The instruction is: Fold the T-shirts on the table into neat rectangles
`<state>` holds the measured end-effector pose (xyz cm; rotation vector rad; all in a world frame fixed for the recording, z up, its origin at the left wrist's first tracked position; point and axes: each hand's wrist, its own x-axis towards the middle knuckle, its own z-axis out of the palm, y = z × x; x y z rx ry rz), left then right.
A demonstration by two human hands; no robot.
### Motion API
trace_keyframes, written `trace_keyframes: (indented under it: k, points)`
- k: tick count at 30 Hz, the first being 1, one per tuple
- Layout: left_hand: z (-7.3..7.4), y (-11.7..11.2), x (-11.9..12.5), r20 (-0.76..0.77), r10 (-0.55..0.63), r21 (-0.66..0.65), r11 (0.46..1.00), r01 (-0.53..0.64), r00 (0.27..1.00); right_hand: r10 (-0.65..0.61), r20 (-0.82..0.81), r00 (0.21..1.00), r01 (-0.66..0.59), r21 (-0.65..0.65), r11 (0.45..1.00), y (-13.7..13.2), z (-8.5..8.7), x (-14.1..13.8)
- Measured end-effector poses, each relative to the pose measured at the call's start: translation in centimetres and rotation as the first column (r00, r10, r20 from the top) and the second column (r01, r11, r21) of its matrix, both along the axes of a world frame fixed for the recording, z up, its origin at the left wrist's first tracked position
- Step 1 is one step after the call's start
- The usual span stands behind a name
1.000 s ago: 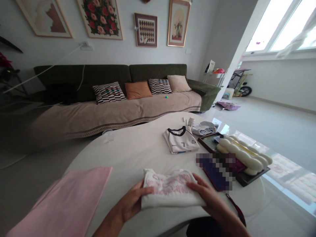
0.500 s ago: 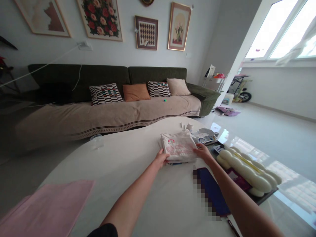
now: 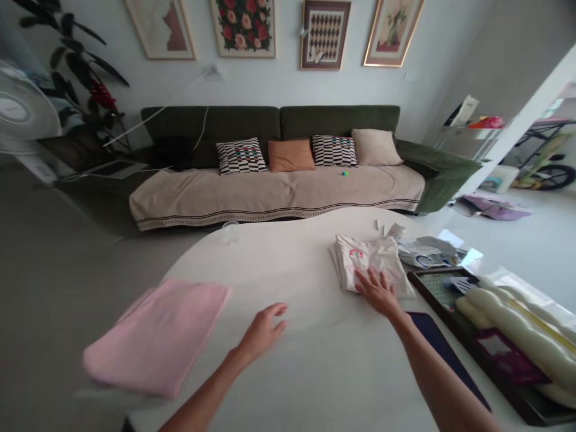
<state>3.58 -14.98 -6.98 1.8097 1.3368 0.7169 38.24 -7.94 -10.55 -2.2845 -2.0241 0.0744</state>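
Note:
A stack of folded white shirts (image 3: 366, 255), with a pink print on top, lies at the right of the white table (image 3: 288, 258). My right hand (image 3: 378, 291) rests on its near side, palm down with fingers spread. Over the table's middle is my left hand (image 3: 265, 327), holding nothing, its thumb and fingers apart. To the left of that hand, a folded pink cloth (image 3: 162, 336) lies at the table's left edge.
Right of the shirts are a crumpled plastic package (image 3: 429, 252) and a dark tray (image 3: 490, 366) bearing a cream wavy cushion-like object (image 3: 517, 324). A dark blue flat item (image 3: 443, 348) lies under my right forearm. A clear cup (image 3: 230, 231) stands at the far edge, before the sofa (image 3: 279, 192).
My left hand has let go of the shirt stack and moved left. My right hand has shifted from the stack's right edge onto its top. The view has turned left.

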Motion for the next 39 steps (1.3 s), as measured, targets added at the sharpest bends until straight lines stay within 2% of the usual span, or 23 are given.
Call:
trace_keyframes:
  k: [2, 4, 5, 7, 8, 10, 12, 14, 16, 17, 19, 21, 23, 25, 27, 29, 32, 35, 37, 39]
  points:
    - [0.1, -2.6, -7.7, -0.231, 0.163, 0.151, 0.98, -0.13, 0.959, -0.029, 0.006, 1.0, 0.029, 0.053, 0.998, -1.3, 0.0, -1.3]
    - [-0.3, -4.8, -14.7, -0.44, 0.339, 0.278, 0.932, -0.232, 0.832, -0.051, -0.011, 0.999, 0.052, 0.12, 0.991, -4.0, -0.4, -3.9]
    - [-0.6, -5.8, -17.4, -0.529, 0.417, 0.312, 0.905, -0.288, 0.739, -0.045, -0.032, 0.998, 0.049, 0.139, 0.989, -5.8, -0.8, -5.6]
    - [-1.2, -7.6, -20.9, -0.65, 0.482, 0.336, 0.876, -0.346, 0.588, 0.014, -0.096, 0.995, -0.001, 0.131, 0.991, -9.9, -1.9, -9.5]
    - [-1.5, -8.5, -21.6, -0.684, 0.491, 0.347, 0.87, -0.352, 0.539, 0.035, -0.131, 0.991, -0.019, 0.122, 0.992, -11.9, -2.3, -11.5]
    - [-1.5, -10.0, -21.0, -0.714, 0.487, 0.368, 0.872, -0.322, 0.503, 0.073, -0.206, 0.976, -0.052, 0.106, 0.993, -15.3, -2.7, -15.0]
    - [-0.9, -11.4, -19.0, -0.711, 0.465, 0.374, 0.885, -0.276, 0.527, 0.138, -0.292, 0.947, -0.111, 0.106, 0.988, -17.5, -2.2, -18.0]
    - [0.2, -12.5, -16.8, -0.697, 0.38, 0.324, 0.924, -0.205, 0.608, 0.246, -0.386, 0.889, -0.212, 0.127, 0.969, -18.4, -0.9, -20.6]
    - [1.2, -12.9, -15.3, -0.653, 0.232, 0.237, 0.967, -0.096, 0.721, 0.346, -0.456, 0.82, -0.309, 0.156, 0.938, -18.2, 0.5, -22.7]
    - [1.5, -12.7, -15.0, -0.619, 0.166, 0.206, 0.978, -0.045, 0.768, 0.381, -0.472, 0.795, -0.348, 0.16, 0.924, -17.8, 1.3, -23.7]
    - [1.9, -11.2, -14.8, -0.555, 0.098, 0.207, 0.978, 0.023, 0.826, 0.405, -0.443, 0.8, -0.405, 0.1, 0.909, -16.5, 2.6, -25.5]
    - [1.8, -8.7, -15.1, -0.543, 0.094, 0.225, 0.974, 0.036, 0.834, 0.398, -0.372, 0.839, -0.429, -0.002, 0.903, -15.0, 3.7, -27.1]
    - [1.6, -5.9, -15.4, -0.584, 0.063, 0.156, 0.987, 0.035, 0.809, 0.377, -0.314, 0.871, -0.42, -0.079, 0.904, -13.6, 4.4, -28.3]
    - [1.7, -3.5, -15.7, -0.633, 0.006, 0.031, 0.999, 0.017, 0.774, 0.36, -0.291, 0.886, -0.403, -0.104, 0.909, -12.6, 4.9, -29.1]
    - [2.2, -2.1, -16.1, -0.671, -0.037, -0.037, 0.999, 0.017, 0.74, 0.351, -0.27, 0.897, -0.394, -0.122, 0.911, -12.1, 5.3, -29.4]
    - [3.0, -1.6, -16.7, -0.691, -0.079, -0.03, 0.996, 0.08, 0.718, 0.358, -0.254, 0.899, -0.399, -0.131, 0.908, -12.0, 5.7, -29.2]
    - [4.1, -2.0, -17.8, -0.67, -0.124, 0.061, 0.973, 0.221, 0.732, 0.395, -0.241, 0.887, -0.435, -0.148, 0.888, -12.2, 6.3, -28.5]
    - [4.8, -1.9, -18.7, -0.662, -0.149, 0.057, 0.967, 0.247, 0.735, 0.439, -0.24, 0.866, -0.486, -0.193, 0.853, -11.9, 7.3, -27.8]
    - [6.0, -0.7, -18.7, -0.678, -0.17, 0.015, 0.97, 0.244, 0.715, 0.459, -0.236, 0.856, -0.506, -0.208, 0.837, -10.8, 9.0, -27.4]
    - [8.6, 1.4, -18.4, -0.684, -0.139, 0.042, 0.973, 0.228, 0.717, 0.463, -0.213, 0.861, -0.498, -0.16, 0.853, -8.9, 11.9, -27.1]
